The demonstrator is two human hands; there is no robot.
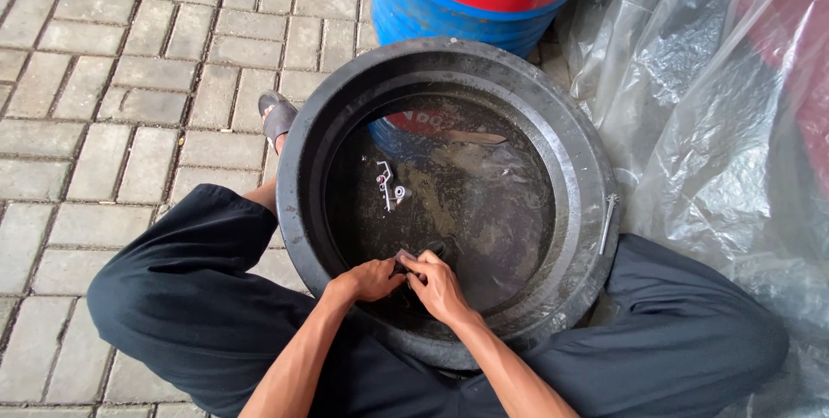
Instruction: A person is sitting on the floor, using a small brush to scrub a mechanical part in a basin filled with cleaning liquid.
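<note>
Two bare hands meet low in a big round black tub of dark water point(580, 167), close to the near edge of the tub. The left hand point(370, 280) and the right hand point(439, 284) are pressed close together, and their fingers pinch a small grey flat piece point(406, 255) between them, right at the top of the water. It is too small to tell just what it is. It looks light and thin, and it is wet, so it is likely slippery; a firm pinch on its flat sides, with both thumbs on top, seems the best way to hold it. It could slip down into the dark water and be hard to find. Near the middle of the tub, well apart from the hands, some small shiny metal parts point(390, 186) lie under the water. A thin silver bolt point(609, 221) rests on the right rim of the tub. Behind the far edge stands a blue and red metal drum point(449, 3), and crinkly clear plastic sheet point(691, 124) lies to the right. Grey paving bricks point(112, 81) cover the ground, and a grey sandal point(278, 117) shows by the left rim.
</note>
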